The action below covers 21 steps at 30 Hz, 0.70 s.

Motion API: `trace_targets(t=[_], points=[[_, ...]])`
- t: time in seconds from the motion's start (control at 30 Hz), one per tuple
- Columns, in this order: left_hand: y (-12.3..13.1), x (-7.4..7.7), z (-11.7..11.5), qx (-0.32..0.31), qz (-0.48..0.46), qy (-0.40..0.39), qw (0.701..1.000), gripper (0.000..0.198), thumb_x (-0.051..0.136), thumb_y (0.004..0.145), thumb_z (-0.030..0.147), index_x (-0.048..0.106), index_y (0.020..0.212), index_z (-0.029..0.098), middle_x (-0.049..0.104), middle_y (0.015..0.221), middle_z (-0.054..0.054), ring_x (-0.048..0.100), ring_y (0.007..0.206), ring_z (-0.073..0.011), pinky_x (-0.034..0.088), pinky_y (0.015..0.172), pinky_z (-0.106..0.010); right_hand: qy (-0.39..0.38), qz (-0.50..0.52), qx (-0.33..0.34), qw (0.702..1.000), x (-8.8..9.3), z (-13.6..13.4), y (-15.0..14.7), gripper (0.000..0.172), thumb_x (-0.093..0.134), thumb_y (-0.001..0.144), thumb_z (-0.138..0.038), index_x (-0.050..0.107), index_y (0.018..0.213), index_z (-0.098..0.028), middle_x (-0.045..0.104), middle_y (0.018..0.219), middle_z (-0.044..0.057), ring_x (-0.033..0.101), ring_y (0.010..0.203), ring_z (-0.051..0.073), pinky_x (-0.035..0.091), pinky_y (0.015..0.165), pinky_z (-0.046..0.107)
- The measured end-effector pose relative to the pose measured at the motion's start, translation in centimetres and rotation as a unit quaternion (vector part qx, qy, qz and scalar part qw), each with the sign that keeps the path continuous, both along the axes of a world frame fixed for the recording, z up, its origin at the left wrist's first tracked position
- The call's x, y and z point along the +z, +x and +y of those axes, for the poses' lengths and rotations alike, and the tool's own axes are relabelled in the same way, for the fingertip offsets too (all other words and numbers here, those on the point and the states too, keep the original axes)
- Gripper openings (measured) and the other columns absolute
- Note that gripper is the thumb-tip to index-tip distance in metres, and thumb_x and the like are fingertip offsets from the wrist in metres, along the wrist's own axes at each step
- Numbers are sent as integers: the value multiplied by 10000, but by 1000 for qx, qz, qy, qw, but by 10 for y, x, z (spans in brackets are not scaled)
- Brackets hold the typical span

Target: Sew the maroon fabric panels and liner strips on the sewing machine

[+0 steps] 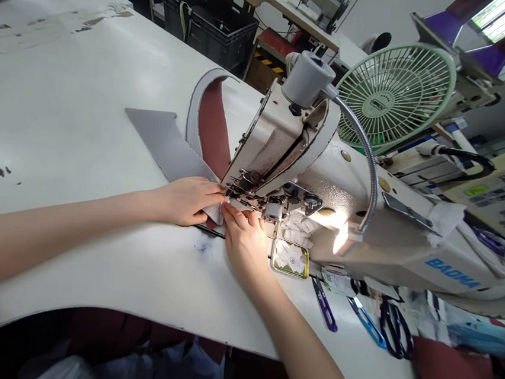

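White and stained in some places, the table (83, 137) spreads before you, and a green fan (390, 101) stands behind the sewing machine (348, 169). Your left hand (186, 201) lies upon the grey strip (167, 148), its fingers stretched forward and close together, the thumb slightly apart. Your right hand (247, 240) is just beside it, with fingers bent near the needle area; whether they pinch the material, I cannot tell, because the tips are partly hidden. This strip lies flat on the table, with one end under the machine's head, and behind it curves a red-brown piece (214, 120) with grey edge. Near your right wrist are a small tin (290, 259) and purple snips (325, 307).
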<state>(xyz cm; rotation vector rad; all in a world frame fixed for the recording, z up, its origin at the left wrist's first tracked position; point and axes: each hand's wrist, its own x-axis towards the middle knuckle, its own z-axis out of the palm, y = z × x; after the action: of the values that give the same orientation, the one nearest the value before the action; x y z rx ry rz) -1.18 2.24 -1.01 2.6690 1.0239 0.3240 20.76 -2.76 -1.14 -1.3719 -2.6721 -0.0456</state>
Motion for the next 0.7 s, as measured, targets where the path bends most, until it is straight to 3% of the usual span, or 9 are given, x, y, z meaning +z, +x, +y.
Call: trace_targets(t=[0.37,0.57,0.7], points=[[0,-7,6,17,-5,33,999,230,585,830,215,635,1051,179,686,1067,-70,640,960,-245,474,899,-365,32,53,6,998,-6,-2,-3,337,474,1017,-202,608,1323,-153,649,1328,87,571,1056,235,459,885,381],[-2,-13,-2,1,-16,43,999,287,594,852,232,619,1130,166,637,1281,-99,611,1150,-256,450,1013,-378,102,37,55,993,-12,-14,-7,234,515,975,-138,666,1151,-111,711,1130,94,564,907,217,428,759,366],[-2,-15,-4,-2,-15,42,999,323,630,838,260,621,1148,171,643,1281,-96,596,1194,-265,449,1029,-381,113,-1,58,992,-14,-18,-11,238,474,977,-125,678,1100,-116,707,1095,99,540,860,211,409,706,365]])
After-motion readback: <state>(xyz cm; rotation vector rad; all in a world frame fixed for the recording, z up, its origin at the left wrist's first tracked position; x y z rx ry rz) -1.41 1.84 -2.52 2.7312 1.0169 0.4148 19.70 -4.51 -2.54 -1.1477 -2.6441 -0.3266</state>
